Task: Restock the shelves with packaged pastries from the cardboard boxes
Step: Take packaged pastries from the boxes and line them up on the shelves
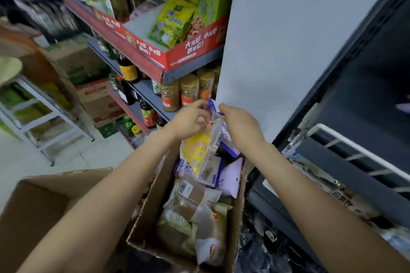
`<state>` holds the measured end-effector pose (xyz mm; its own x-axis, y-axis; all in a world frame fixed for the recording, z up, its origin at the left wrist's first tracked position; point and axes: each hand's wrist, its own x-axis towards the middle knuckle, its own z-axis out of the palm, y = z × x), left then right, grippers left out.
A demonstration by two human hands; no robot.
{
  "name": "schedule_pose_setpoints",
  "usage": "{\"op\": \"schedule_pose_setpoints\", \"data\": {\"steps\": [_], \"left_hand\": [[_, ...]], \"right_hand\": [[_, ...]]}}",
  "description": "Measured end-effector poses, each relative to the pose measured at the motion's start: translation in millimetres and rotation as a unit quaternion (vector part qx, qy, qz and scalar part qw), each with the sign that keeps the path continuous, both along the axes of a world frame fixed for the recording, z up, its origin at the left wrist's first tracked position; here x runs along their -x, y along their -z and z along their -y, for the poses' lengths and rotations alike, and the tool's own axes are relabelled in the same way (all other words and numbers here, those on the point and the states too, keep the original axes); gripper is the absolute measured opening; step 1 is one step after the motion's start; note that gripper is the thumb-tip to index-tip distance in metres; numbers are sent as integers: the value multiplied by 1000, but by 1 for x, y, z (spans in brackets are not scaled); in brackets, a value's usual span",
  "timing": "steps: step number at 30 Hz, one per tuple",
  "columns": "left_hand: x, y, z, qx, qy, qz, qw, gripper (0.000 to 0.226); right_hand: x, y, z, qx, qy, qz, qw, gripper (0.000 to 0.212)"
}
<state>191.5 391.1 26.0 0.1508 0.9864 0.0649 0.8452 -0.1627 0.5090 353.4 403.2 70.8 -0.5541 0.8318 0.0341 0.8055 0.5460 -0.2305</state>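
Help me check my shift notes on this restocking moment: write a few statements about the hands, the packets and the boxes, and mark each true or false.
1. Both hands hold packets above the open cardboard box. True: left hand and right hand pinch the tops of the packets.
2. That box is empty. False: it holds many packaged pastries.
3. Spice jars stand on the shelf behind the hands. True.
4. The red tray on the shelf holds bottles. False: it holds yellow-green bags.
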Motion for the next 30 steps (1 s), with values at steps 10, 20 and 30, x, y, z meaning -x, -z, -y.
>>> {"op": "schedule_pose_setpoints", "data": {"steps": [10, 20, 30], "left_hand": [[-32, -164, 33, -216, -137, 56, 965, 13], [-125, -253, 24, -262, -77, 197, 942, 10], [-219, -268, 18, -260, 4, 188, 947, 18]], "right_hand": [[-28, -126, 10, -89, 35, -289, 953, 12], [-142, -174, 21, -72, 70, -509, 855, 88], [-240, -208, 28, -174, 254, -406, 860, 55]]}}
